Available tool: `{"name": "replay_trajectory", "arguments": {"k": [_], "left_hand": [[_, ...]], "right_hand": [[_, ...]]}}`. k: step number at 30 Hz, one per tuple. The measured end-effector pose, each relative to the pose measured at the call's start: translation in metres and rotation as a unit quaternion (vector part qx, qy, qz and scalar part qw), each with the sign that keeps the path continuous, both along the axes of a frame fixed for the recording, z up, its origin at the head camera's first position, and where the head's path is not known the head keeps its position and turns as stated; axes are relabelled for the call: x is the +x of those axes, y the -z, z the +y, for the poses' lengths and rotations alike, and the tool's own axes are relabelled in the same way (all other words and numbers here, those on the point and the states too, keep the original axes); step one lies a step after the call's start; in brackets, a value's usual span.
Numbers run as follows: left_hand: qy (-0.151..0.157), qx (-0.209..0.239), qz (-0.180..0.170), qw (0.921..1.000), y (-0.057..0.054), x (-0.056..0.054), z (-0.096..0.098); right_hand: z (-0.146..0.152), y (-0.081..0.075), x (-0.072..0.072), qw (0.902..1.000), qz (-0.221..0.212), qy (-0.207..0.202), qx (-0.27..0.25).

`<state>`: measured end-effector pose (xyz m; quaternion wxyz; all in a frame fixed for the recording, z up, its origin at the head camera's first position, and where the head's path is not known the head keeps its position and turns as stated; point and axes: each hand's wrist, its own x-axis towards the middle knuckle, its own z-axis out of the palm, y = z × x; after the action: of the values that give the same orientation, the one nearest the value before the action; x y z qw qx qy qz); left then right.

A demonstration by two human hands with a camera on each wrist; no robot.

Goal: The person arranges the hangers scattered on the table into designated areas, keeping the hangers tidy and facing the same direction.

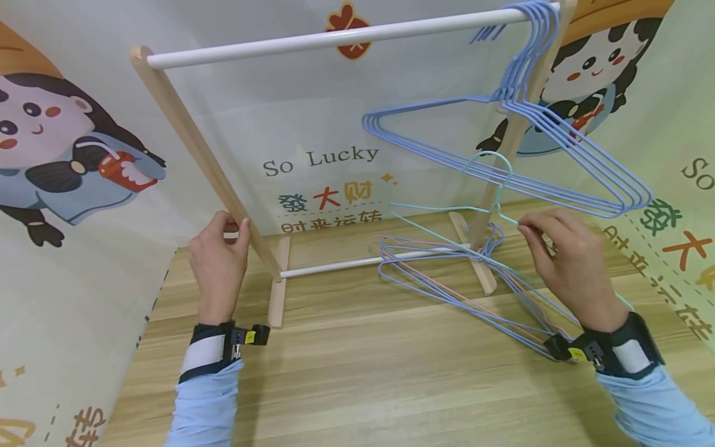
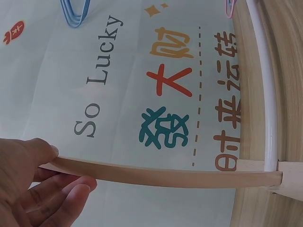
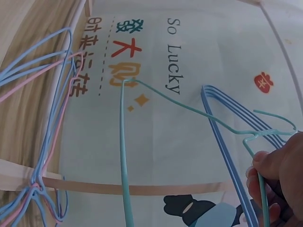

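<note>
At left, left hand [image 1: 218,264] pinches long tan wooden post [image 2: 165,177] | right hand [image 1: 572,261] pinches thin mint-green wire hanger [image 3: 123,146] | both reach forward

Light-blue fabric runs in creases along your left sleeve [image 1: 203,403] and your matching right sleeve [image 1: 659,403]. Between sleeve and bare left hand [image 1: 220,267], you wear a broad black wristband [image 1: 201,333] with a pale grey rectangular panel [image 1: 203,354], a small boxy black camera [image 1: 260,335], a bright yellow label [image 1: 249,337] and slim silvery metal fittings [image 1: 237,352]. Behind your bare right hand [image 1: 575,267], a twin black strap [image 1: 643,332] carries its own pale grey patch [image 1: 632,356] and a compact black camera module [image 1: 557,347] marked with a yellow sticker [image 1: 578,354].
</note>
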<state>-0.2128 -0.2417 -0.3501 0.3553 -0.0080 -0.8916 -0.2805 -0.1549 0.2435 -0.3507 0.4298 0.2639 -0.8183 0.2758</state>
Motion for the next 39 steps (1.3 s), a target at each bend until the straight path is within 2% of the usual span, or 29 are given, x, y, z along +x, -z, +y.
{"name": "replay_trajectory", "arguments": {"k": [9,39], "left_hand": [[0.001,-0.001,0.001,1.0,0.001,0.0,0.0],[-0.001,0.002,0.005,1.0,0.001,-0.001,0.001]], "right_hand": [[-0.004,-0.012,-0.001,0.9997,0.017,0.017,0.004],[-0.013,-0.048,-0.005,0.9959,0.051,0.043,-0.061]]}}
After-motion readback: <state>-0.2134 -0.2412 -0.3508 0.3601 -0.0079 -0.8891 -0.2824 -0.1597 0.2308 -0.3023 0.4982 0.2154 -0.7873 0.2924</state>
